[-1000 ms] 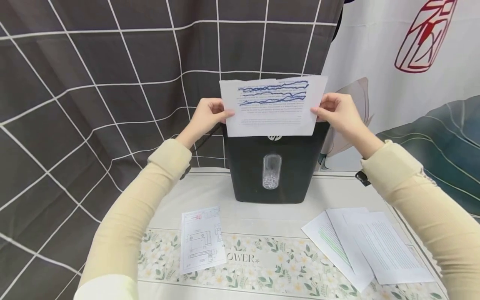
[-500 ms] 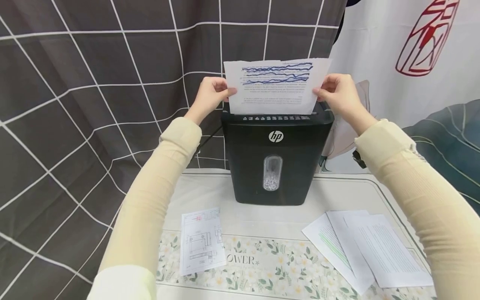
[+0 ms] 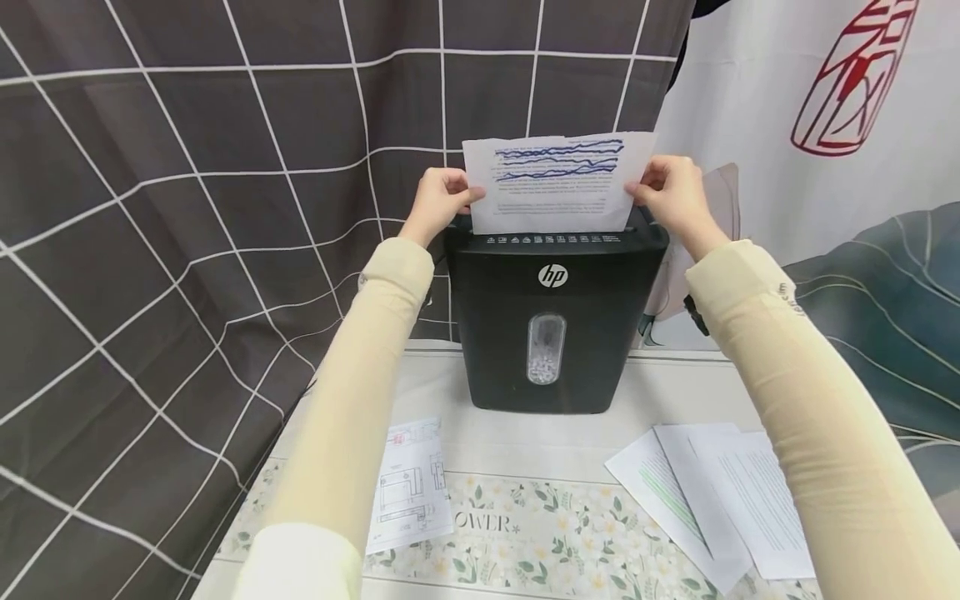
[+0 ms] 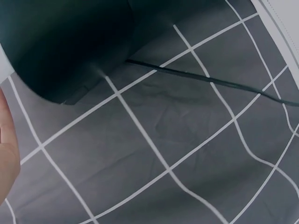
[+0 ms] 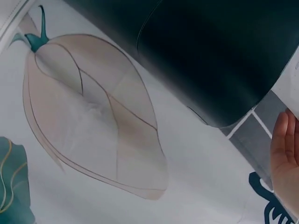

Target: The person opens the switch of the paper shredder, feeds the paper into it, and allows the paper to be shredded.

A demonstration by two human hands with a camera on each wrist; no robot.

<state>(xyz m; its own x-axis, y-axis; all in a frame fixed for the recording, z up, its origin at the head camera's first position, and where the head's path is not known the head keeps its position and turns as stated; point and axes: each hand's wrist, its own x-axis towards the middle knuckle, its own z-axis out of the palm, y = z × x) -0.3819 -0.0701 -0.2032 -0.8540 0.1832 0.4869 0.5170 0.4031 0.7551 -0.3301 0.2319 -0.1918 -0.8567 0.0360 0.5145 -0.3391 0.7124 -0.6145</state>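
Note:
A printed sheet of paper [image 3: 551,187] with blue scribbled lines stands upright over the top of a black HP paper shredder [image 3: 502,325]. Its lower edge meets the shredder's top; whether it sits inside the slot I cannot tell. My left hand [image 3: 442,200] pinches the sheet's left edge between thumb and fingers, and my right hand [image 3: 675,192] pinches the right edge. Paper bits show through the shredder's clear window [image 3: 545,350]. Part of the left hand [image 4: 7,144] appears at the left wrist view's border; the right hand's fingers [image 5: 285,140] show in the right wrist view.
On the table [image 3: 517,450], a sheet with a technical drawing [image 3: 408,492] lies at left, partly behind the left sleeve. Several overlapping printed sheets [image 3: 705,492] lie at right. A dark gridded curtain [image 3: 300,117] hangs behind, and a cord [image 4: 210,80] runs from the shredder.
Both hands first raised the sheet from in front of the shredder to above its top, uncovering the logo. Since then the sheet has come down slightly, and the left hand has shifted right.

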